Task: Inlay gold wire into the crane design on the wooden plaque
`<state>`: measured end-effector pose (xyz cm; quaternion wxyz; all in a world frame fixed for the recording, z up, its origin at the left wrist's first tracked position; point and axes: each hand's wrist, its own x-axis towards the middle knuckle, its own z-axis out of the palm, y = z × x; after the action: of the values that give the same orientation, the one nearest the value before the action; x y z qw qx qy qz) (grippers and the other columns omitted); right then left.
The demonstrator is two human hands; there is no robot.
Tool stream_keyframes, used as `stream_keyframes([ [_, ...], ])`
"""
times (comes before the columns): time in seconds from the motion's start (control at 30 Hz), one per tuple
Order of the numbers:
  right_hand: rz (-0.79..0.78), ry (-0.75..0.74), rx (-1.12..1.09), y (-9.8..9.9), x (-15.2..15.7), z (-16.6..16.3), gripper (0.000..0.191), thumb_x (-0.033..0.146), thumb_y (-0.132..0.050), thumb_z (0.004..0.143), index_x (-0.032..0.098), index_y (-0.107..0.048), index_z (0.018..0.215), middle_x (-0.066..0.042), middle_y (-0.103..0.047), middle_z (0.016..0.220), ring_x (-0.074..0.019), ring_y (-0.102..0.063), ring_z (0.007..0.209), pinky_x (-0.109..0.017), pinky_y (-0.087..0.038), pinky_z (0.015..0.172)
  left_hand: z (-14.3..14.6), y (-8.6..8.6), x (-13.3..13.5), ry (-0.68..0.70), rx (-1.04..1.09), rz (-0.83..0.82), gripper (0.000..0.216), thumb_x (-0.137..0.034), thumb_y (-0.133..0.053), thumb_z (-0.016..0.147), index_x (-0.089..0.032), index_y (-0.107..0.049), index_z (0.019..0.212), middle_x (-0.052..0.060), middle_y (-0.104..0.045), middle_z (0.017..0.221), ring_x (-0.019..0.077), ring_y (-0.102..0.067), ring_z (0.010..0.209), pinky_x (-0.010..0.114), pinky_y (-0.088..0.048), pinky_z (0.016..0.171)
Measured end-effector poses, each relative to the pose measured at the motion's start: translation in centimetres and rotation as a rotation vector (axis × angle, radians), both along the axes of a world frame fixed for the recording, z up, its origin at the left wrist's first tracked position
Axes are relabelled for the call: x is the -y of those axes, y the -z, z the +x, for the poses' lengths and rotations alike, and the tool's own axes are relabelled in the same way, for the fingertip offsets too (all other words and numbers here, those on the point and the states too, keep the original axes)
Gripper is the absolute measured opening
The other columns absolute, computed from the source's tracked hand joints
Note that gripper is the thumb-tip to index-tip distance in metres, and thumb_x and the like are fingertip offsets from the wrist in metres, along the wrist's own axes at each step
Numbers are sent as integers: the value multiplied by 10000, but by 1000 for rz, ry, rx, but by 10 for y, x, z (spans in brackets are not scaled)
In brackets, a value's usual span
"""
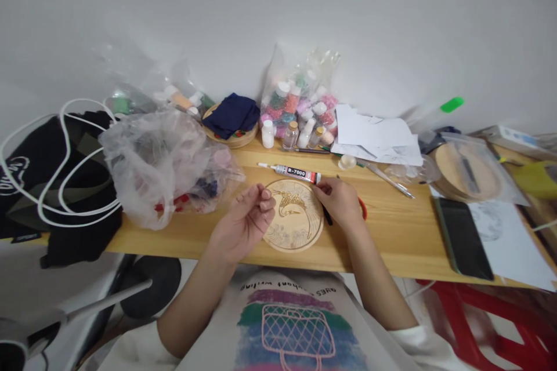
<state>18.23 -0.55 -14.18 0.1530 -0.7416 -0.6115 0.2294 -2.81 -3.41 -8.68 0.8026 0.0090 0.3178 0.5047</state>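
Note:
A round wooden disc (296,217) with an engraved bird design lies on the wooden table (174,235) in front of me. My left hand (246,220) hovers at the disc's left edge, fingers curled with fingertips pinched together; what they hold is too small to see. My right hand (342,203) rests at the disc's right edge, closed around a thin dark tool (327,218) whose tip pokes out below the fingers. A glue tube labelled B-7000 (293,172) lies just behind the disc, close to my right fingers.
A crumpled clear plastic bag (152,165) sits to the left, beside black cloth and a white cable (65,185). Small bottles (291,134) and a bag of bead jars (300,101) line the wall. Papers (376,136), another wooden disc in plastic (465,171), and a dark tablet (463,237) lie to the right.

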Motion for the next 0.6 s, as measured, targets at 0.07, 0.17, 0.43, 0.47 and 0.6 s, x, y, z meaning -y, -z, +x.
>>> stream_keyframes([
  [0.07,7,7,-4,1,0,0,118,226,-628,827,174,-725,786,-64,-753,769,-175,-656,680,-257,-379,606,-1,-1,2,10,45,21,193,-91,-785,775,-136,-641,655,-29,-567,605,33,-520,516,95,-432,462],
  [0.17,11,17,-11,3,-1,1,123,249,-636,821,178,-714,758,-53,-740,734,-169,-640,653,-256,-375,595,-1,0,6,28,94,56,189,-70,-793,754,-134,-639,665,-36,-568,610,31,-536,524,89,-442,471],
  [0.43,19,28,-39,7,-2,4,132,271,-647,807,177,-712,741,-50,-735,720,-170,-633,638,-260,-379,594,-11,2,6,53,143,193,208,-88,-814,738,-122,-611,711,-46,-548,612,45,-559,540,114,-494,510],
  [0.47,21,30,-43,8,-2,4,128,270,-649,803,178,-713,743,-51,-737,722,-171,-637,642,-260,-381,592,-18,4,6,40,132,210,215,-96,-819,736,-123,-606,719,-47,-544,608,49,-556,536,124,-504,513],
  [0.6,35,38,-64,9,-2,5,131,282,-651,795,180,-723,753,-50,-737,716,-171,-639,636,-259,-391,593,-57,13,18,-57,-19,208,206,-72,-740,800,-138,-563,718,-51,-515,589,60,-538,503,152,-509,484],
])
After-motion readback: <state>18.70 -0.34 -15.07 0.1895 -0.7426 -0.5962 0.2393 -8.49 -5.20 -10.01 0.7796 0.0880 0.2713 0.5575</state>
